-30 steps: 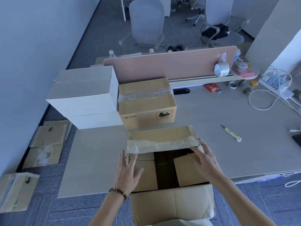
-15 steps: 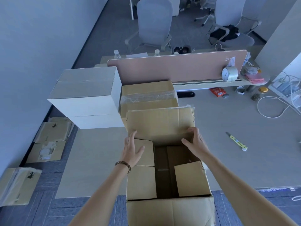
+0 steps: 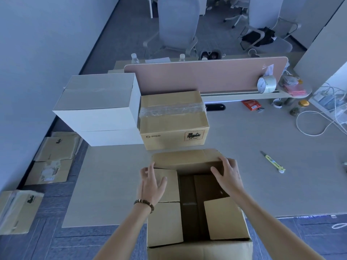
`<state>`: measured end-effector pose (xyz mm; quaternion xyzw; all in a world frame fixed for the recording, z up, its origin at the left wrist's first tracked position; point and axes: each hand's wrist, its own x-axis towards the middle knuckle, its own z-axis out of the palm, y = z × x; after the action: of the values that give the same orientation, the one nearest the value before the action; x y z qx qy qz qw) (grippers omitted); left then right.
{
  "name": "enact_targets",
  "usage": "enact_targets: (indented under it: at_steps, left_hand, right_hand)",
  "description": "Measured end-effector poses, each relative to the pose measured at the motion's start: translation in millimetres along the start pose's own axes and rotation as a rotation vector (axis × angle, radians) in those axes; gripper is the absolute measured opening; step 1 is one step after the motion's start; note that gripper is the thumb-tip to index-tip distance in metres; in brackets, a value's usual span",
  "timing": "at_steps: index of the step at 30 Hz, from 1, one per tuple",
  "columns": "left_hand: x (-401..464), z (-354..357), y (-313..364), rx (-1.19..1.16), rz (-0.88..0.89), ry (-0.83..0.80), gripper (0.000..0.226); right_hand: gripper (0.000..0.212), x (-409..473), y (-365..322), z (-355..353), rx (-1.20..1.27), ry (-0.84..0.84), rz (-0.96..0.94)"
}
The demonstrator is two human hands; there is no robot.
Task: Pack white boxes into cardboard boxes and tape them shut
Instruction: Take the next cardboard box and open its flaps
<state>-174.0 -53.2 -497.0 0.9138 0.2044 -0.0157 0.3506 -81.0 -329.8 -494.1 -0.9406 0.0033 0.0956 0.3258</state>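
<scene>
Open carton (image 3: 197, 239) sits at the surface's (image 3: 234, 166) near edge, flaps up. Right hand (image 3: 228, 174) grips the far flap (image 3: 185, 159); left hand (image 3: 152, 182) is spread flat on the left flap (no grip). White boxes (image 3: 97, 109) are stacked far left beside a taped carton (image 3: 173, 119).

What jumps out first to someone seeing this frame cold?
The open cardboard box at the near table edge, with the left hand over its left flap and the right hand gripping the far flap. Behind it sit a taped PICO box and, to its left, stacked white boxes.
</scene>
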Motion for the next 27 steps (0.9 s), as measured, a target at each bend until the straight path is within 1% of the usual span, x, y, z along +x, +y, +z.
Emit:
enact_targets:
  at_steps: [3, 9, 15, 21, 27]
  left_hand:
    - [4, 0, 1, -0.023, -0.036, 0.010, 0.055]
    - [26, -5, 6, -0.059, -0.020, 0.003, 0.053]
    - [54, -7, 10, -0.028, -0.025, 0.020, 0.052]
    - [86, -12, 18, -0.021, -0.035, 0.031, 0.053]
    - [111, -15, 25, -0.034, -0.108, 0.033, 0.064]
  right_hand:
    - [0.058, 5, -1, 2, -0.037, -0.002, -0.006]
    - [0.052, 25, -9, -1, -0.038, -0.001, 0.000]
    - [0.054, 57, -17, 0, -0.057, -0.025, -0.007]
    - [0.058, 91, -28, 1, -0.043, -0.045, -0.005]
    - [0.069, 115, -38, 3, 0.030, -0.034, 0.009]
